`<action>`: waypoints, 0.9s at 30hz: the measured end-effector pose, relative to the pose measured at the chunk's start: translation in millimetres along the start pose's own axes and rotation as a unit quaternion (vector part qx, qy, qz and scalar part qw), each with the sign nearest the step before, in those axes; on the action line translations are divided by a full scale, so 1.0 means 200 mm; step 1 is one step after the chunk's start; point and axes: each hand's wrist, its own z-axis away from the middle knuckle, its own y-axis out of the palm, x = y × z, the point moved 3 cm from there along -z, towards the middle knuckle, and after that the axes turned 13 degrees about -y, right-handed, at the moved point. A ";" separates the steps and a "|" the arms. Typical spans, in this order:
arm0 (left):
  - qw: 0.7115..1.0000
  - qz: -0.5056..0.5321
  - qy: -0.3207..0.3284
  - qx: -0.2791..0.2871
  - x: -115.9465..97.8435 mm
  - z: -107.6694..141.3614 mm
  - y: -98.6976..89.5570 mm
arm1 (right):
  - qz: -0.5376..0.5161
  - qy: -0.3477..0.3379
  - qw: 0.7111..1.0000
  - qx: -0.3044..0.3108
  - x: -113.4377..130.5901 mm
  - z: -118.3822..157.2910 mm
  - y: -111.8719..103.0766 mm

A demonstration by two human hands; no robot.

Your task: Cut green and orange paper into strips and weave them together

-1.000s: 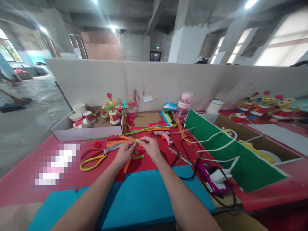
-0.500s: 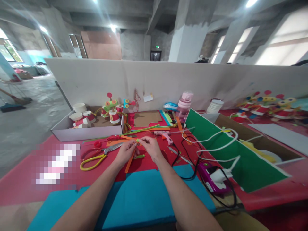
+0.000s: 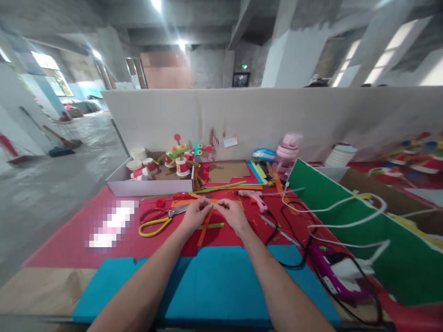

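Note:
My left hand (image 3: pixel 196 216) and my right hand (image 3: pixel 233 216) meet fingertip to fingertip above the red table cover. Pinched between them is a small yellow-green paper piece (image 3: pixel 213 206), mostly hidden by the fingers. An orange paper strip (image 3: pixel 205 232) slants below the left fingers, and a short green strip (image 3: pixel 217 226) lies across the cover under the hands. Left of my left hand are scissors (image 3: pixel 154 228) with one yellow and one red handle. Beyond my right hand lies a pink glue gun (image 3: pixel 255 200) with a black cord.
A white-sided box (image 3: pixel 152 187) at the back left holds paper cups and cup figures. Blue sheets (image 3: pixel 214 286) cover the front edge. On the right stand a green panel (image 3: pixel 332 221), looping white cable and a purple power strip (image 3: pixel 337 272). A pink bottle (image 3: pixel 288 152) stands behind.
The camera view has turned left, so everything sits further right in the picture. My hands stay together on the paper piece, which now shows less between the fingertips.

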 end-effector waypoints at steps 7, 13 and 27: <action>0.996 0.074 -0.035 -0.019 0.04 0.00 0.02 | -0.008 -0.026 1.000 -0.009 0.01 0.00 0.00; 0.996 0.071 -0.050 0.008 0.01 0.01 0.02 | 0.045 -0.073 0.996 -0.006 0.06 0.00 -0.01; 0.931 0.335 -0.126 -0.071 0.04 0.00 -0.02 | -0.175 0.025 0.983 -0.051 0.03 0.03 0.08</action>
